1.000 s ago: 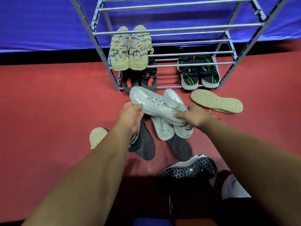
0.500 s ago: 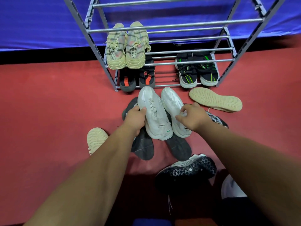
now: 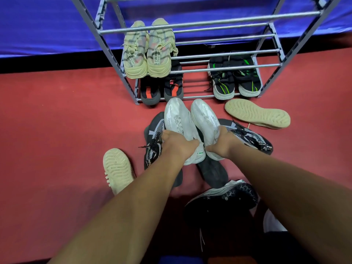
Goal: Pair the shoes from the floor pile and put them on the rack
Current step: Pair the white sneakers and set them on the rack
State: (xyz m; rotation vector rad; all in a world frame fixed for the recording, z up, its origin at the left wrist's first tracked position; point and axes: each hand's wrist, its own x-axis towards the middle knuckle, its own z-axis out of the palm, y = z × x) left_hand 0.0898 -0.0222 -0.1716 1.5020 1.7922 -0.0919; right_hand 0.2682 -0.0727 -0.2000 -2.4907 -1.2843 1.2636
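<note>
- Red carpeted floor, blue sheeting behind; grey metal rack stands at the carpet's far edge.
- Rack contents: tan knit pair on a middle tier; black/orange pair and black/green pair on the lowest tier.
- Left hand is curled around the heel end of the left white shoe; right hand likewise on the right white shoe. Fingertips mostly hidden under the shoes; exact pinch cannot be told.
- White pair sits side by side, toes toward the rack, just in front of the bottom rail, above the floor pile.
- Pile left: two grey patterned shoes, two tan soles-up shoes, a black shoe.
- Risk, judged: heel-only grip lets the toes droop and catch a rail on insertion.
- Risk: loose black laces near the left hand could snag and drag a grey shoe.
</note>
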